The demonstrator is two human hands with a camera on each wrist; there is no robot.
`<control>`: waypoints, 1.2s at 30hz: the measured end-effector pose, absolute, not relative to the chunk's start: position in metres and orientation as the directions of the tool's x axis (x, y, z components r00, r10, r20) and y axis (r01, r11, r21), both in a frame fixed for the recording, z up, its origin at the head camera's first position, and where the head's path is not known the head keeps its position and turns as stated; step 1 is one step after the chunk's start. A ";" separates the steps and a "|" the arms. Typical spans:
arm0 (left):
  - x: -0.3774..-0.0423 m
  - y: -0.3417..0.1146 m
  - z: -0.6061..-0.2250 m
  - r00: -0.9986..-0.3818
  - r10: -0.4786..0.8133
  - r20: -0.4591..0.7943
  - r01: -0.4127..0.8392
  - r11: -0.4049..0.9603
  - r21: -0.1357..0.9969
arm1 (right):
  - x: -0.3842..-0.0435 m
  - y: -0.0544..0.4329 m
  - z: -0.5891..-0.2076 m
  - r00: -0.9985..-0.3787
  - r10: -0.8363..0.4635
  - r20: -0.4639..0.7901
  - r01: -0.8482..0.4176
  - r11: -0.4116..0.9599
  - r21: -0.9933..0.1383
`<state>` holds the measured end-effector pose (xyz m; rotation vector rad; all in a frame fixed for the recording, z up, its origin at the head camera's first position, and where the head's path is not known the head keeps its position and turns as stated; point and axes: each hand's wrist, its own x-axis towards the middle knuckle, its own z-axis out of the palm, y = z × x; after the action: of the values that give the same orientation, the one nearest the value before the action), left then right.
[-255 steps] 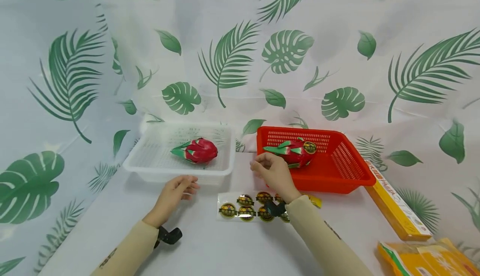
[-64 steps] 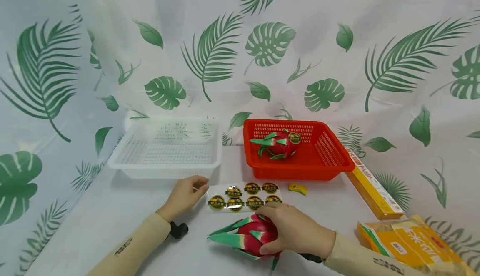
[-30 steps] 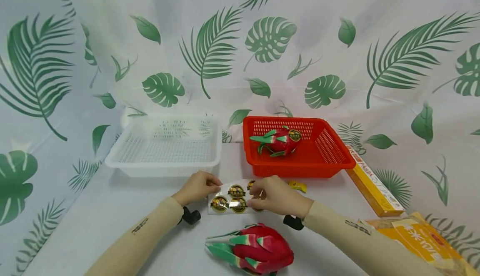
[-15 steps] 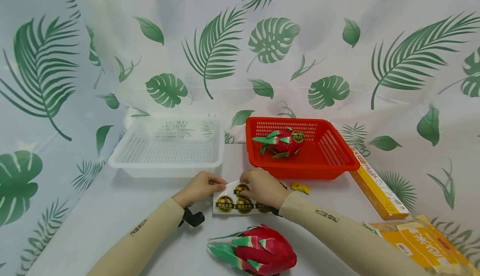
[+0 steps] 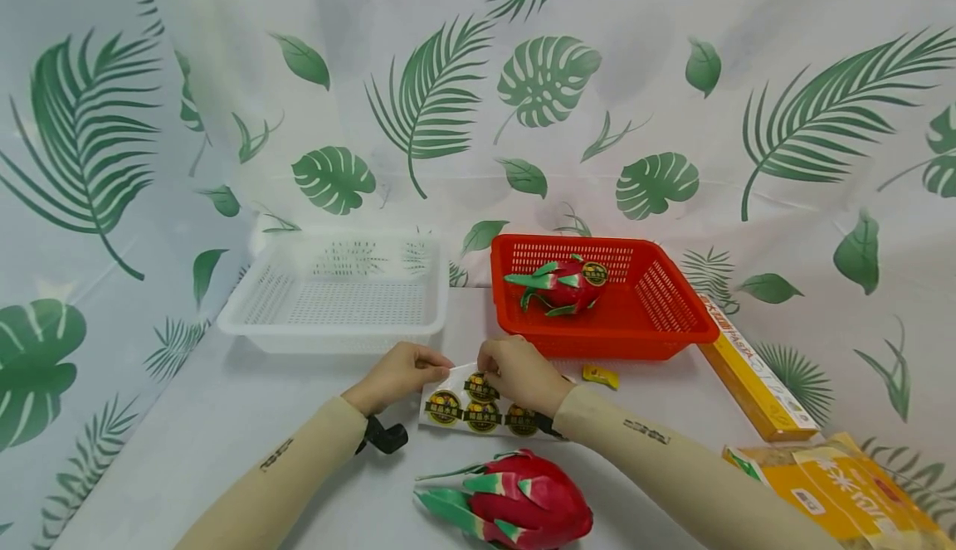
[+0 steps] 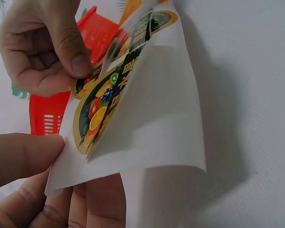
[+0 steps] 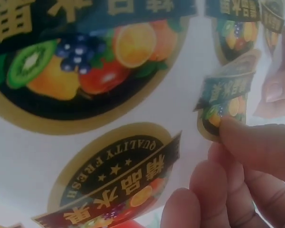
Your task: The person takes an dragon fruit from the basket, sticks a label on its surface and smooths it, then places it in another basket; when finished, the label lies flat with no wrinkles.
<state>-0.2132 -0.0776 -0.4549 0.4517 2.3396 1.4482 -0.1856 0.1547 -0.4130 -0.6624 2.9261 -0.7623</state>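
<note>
Thumb and fingers of my left hand [image 5: 392, 377] pinch the left end of a white sheet of stickers [image 6: 161, 104], raising it off the table. My right hand [image 5: 523, 374] is just beside it, bent over the same sheet. Between its thumb and fingers is a round fruit-label sticker [image 7: 228, 90], gold-edged with a dark banner. In the right wrist view that sticker's edge lifts from the sheet, with other labels still flat around it. A red dragon fruit [image 5: 526, 496] with green scales lies on the table in front of the hands, its tip pointing left.
Behind the hands stand a white basket [image 5: 332, 333] with nothing in it and a red basket [image 5: 597, 344]. The red one holds a second dragon fruit [image 5: 560, 286] bearing a label. Rightward are a small yellow packet [image 5: 601, 376], pasta box [image 5: 754, 376] and orange bag [image 5: 844, 484].
The front dragon fruit left the white basket, and my right hand set it on the table. Both hands then came to the sheet. In the last half second the sheet's near edge shifted slightly.
</note>
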 end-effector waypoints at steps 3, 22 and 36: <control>-0.213 -0.078 -0.456 -0.891 0.437 -0.120 0.092 0.433 0.897 | -0.187 0.157 -0.413 -0.897 -0.439 0.053 -0.406 0.772 -0.489; -0.215 -0.069 -0.466 -0.947 0.318 -0.040 0.152 0.555 0.818 | -0.170 0.178 -0.388 -0.868 -0.487 0.095 -0.444 0.677 -0.587; -0.191 -0.053 -0.437 -0.903 0.385 0.188 0.381 0.519 0.765 | -0.148 0.194 -0.368 -0.865 -0.489 0.113 -0.445 0.643 -0.624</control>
<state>-0.1912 -0.0531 -0.4366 0.6891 2.7334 1.3745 -0.1485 0.1939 -0.3682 -0.7928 2.7869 -1.0309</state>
